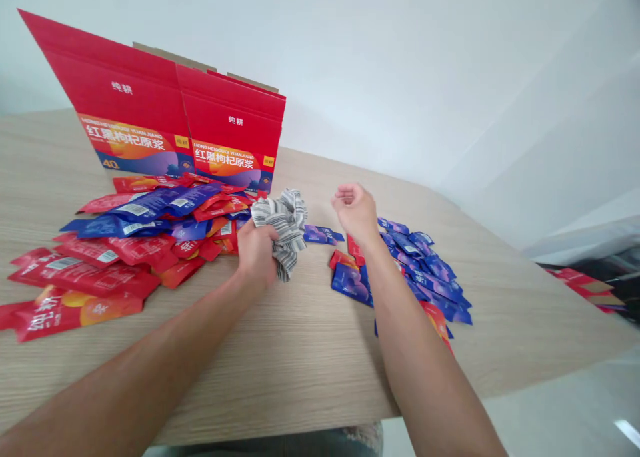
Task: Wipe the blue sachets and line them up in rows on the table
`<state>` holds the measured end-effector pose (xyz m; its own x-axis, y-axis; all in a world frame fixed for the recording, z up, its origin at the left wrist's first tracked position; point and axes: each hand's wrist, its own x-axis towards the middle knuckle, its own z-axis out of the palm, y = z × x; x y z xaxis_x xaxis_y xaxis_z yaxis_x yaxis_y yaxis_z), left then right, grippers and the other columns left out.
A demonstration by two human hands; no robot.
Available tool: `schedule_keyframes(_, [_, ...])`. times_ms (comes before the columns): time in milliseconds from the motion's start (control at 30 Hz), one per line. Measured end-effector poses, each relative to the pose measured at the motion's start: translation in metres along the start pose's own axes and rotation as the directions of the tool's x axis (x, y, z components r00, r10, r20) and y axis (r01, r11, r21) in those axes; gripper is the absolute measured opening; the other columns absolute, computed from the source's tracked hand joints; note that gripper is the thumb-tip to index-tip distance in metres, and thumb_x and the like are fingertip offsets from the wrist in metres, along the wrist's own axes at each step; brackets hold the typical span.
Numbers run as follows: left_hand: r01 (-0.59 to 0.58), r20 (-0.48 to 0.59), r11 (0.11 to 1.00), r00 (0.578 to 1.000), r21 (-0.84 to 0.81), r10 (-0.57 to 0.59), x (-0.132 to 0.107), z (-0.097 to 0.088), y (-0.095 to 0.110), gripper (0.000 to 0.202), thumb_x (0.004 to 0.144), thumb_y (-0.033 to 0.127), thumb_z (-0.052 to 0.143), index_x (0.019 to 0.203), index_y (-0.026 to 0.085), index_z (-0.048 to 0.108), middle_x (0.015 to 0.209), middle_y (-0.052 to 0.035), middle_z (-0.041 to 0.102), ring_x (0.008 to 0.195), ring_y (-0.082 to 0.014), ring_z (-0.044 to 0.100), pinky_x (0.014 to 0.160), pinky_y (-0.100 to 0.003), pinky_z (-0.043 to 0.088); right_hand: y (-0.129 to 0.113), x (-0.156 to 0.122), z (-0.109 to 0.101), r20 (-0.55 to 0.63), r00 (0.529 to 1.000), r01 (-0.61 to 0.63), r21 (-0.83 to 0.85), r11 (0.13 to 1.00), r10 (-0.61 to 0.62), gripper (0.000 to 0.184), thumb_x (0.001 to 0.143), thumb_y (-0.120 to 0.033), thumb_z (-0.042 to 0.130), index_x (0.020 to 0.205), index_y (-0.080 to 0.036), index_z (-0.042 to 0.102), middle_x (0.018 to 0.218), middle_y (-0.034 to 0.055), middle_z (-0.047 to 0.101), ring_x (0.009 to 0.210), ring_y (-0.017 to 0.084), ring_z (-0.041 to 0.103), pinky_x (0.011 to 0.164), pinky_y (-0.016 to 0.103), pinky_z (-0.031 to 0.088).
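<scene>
My left hand (256,250) is closed on a crumpled grey-and-white striped cloth (284,225), held just above the wooden table (300,357). To its left lies a big heap of red and blue sachets (135,237). My right hand (356,210) hovers over the table with its fingers curled loosely inward, and nothing shows in it. A single blue sachet (323,234) lies between the two hands. Under and to the right of my right forearm is a smaller spread of mostly blue sachets (430,270).
Two red cardboard boxes (200,130) with printed labels stand upright at the back left of the table. A white wall runs behind. Off the table's right edge, some red packaging (583,284) lies lower down.
</scene>
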<state>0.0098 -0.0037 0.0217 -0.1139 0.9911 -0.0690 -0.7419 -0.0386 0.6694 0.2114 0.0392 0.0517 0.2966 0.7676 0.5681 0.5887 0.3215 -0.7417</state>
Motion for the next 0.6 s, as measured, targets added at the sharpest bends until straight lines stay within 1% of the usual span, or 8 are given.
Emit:
schedule_keyframes(67, [-0.003, -0.020, 1.000, 1.000, -0.023, 0.003, 0.001, 0.003, 0.002, 0.030, 0.042, 0.004, 0.059, 0.067, 0.019, 0.062, 0.065, 0.0013, 0.064, 0.070, -0.0219, 0.069, 0.076, -0.038, 0.062, 0.014, -0.021, 0.005, 0.276, 0.961, 0.073, -0.187, 0.980, -0.019, 0.050, 0.077, -0.024, 0.086, 0.124, -0.016, 0.070, 0.129, 0.0153, 0.075, 0.114, 0.027, 0.071, 0.109, 0.049, 0.052])
schedule_keyframes(133, [0.006, -0.045, 1.000, 0.999, -0.014, -0.006, -0.001, 0.004, 0.002, 0.032, 0.044, 0.002, 0.063, 0.070, 0.020, 0.062, 0.067, 0.0009, 0.066, 0.072, -0.0232, 0.070, 0.079, -0.040, 0.063, 0.019, -0.035, 0.015, 0.508, 0.861, 0.186, -0.302, 0.935, -0.007, 0.065, 0.077, -0.023, 0.089, 0.137, -0.017, 0.066, 0.148, 0.0193, 0.066, 0.134, 0.030, 0.063, 0.116, 0.047, 0.046])
schedule_keyframes(200, [0.034, -0.047, 0.999, 0.998, 0.000, -0.034, -0.004, 0.004, 0.002, 0.032, 0.049, 0.002, 0.070, 0.074, 0.020, 0.064, 0.069, -0.0001, 0.069, 0.072, -0.0236, 0.072, 0.080, -0.042, 0.064, 0.018, -0.042, 0.025, 0.630, 0.775, 0.266, -0.397, 0.879, 0.050, 0.056, 0.086, -0.022, 0.082, 0.139, -0.016, 0.066, 0.147, 0.0206, 0.066, 0.137, 0.031, 0.060, 0.117, 0.046, 0.043])
schedule_keyframes(300, [0.095, 0.000, 0.995, 0.995, -0.009, -0.095, -0.008, 0.002, 0.002, 0.029, 0.057, 0.006, 0.076, 0.081, 0.019, 0.066, 0.076, -0.0032, 0.074, 0.080, -0.0266, 0.076, 0.082, -0.043, 0.065, 0.014, -0.046, 0.033, 0.690, 0.720, 0.383, -0.486, 0.786, 0.076, 0.038, 0.099, -0.022, 0.065, 0.136, -0.011, 0.067, 0.133, 0.0233, 0.070, 0.126, 0.031, 0.063, 0.115, 0.046, 0.043])
schedule_keyframes(367, [0.116, 0.009, 0.993, 0.993, -0.018, -0.116, -0.010, 0.002, 0.002, 0.027, 0.061, 0.008, 0.076, 0.084, 0.019, 0.067, 0.078, -0.0041, 0.075, 0.084, -0.0280, 0.078, 0.083, -0.043, 0.065, 0.015, -0.046, 0.034, 0.677, 0.734, 0.422, -0.510, 0.749, 0.048, 0.041, 0.100, -0.023, 0.061, 0.138, -0.008, 0.065, 0.130, 0.0242, 0.069, 0.124, 0.033, 0.061, 0.115, 0.045, 0.043])
schedule_keyframes(433, [0.104, 0.000, 0.995, 0.995, -0.014, -0.104, -0.009, 0.001, 0.001, 0.027, 0.062, 0.009, 0.075, 0.086, 0.019, 0.067, 0.077, -0.0030, 0.075, 0.085, -0.0280, 0.078, 0.083, -0.043, 0.065, 0.018, -0.045, 0.032, 0.600, 0.800, 0.386, -0.519, 0.762, 0.003, 0.048, 0.100, -0.024, 0.058, 0.145, -0.008, 0.061, 0.131, 0.0245, 0.065, 0.125, 0.034, 0.059, 0.113, 0.045, 0.045])
schedule_keyframes(533, [0.017, 0.020, 1.000, 1.000, 0.018, -0.018, -0.006, -0.002, -0.002, 0.031, 0.063, 0.012, 0.075, 0.091, 0.021, 0.067, 0.077, -0.0007, 0.074, 0.089, -0.0280, 0.078, 0.085, -0.042, 0.065, 0.022, -0.038, 0.026, 0.322, 0.937, 0.277, -0.446, 0.851, -0.136, 0.055, 0.102, -0.023, 0.048, 0.155, -0.010, 0.050, 0.136, 0.0239, 0.060, 0.130, 0.034, 0.056, 0.116, 0.049, 0.044])
schedule_keyframes(600, [-0.078, 0.043, 0.996, 0.996, 0.049, 0.076, -0.004, -0.005, -0.006, 0.035, 0.064, 0.014, 0.076, 0.097, 0.022, 0.068, 0.083, 0.0001, 0.075, 0.093, -0.0272, 0.078, 0.087, -0.041, 0.064, 0.019, -0.035, 0.026, 0.091, 0.972, 0.237, -0.331, 0.914, -0.219, 0.054, 0.107, -0.029, 0.039, 0.159, -0.014, 0.044, 0.142, 0.0226, 0.057, 0.138, 0.033, 0.052, 0.120, 0.053, 0.041])
